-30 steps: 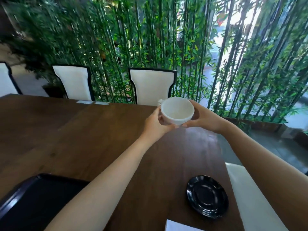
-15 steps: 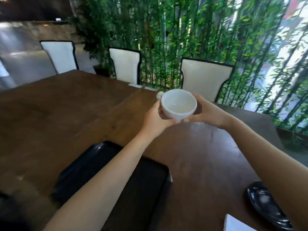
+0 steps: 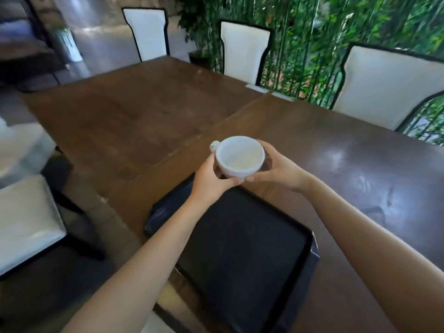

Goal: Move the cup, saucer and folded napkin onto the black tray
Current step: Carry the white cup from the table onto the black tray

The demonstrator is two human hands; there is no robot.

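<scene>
Two hands and one cup are the active items; the setting is recorded first. Wooden table [image 3: 312, 150]: long, dark, glossy, running from near right to far left. White chairs [image 3: 389, 85] stand along its far edge before a screen of bamboo [image 3: 307, 44]; one more chair [image 3: 26, 222] sits at the near left. Black tray [image 3: 300, 255]: rectangular, raised rim, flat on the table at near centre, its floor bare.

Left hand [image 3: 209, 180]: wrapped around the cup's left wall and underside. Right hand [image 3: 278, 168]: closed on the right wall, fingertips curling beneath the base. Both hands are grasping the cup.

Cup [image 3: 240, 157]: white, wide-mouthed, upright, seemingly empty, handle [image 3: 213, 146] pointing far left. It is held in the air above the tray's far edge, clear of tray and table. Saucer and folded napkin are not in view.

Handling assessment: the cup appears to be glazed ceramic, so rigid, smooth, liable to slip and to chip on a hard landing. It should be moderately light when empty. The two-sided hold on the walls with support underneath looks secure; the handle is unused and not needed. Set-down calls for a level descent onto the tray floor, away from the rim, with fingers drawn from beneath before contact.
</scene>
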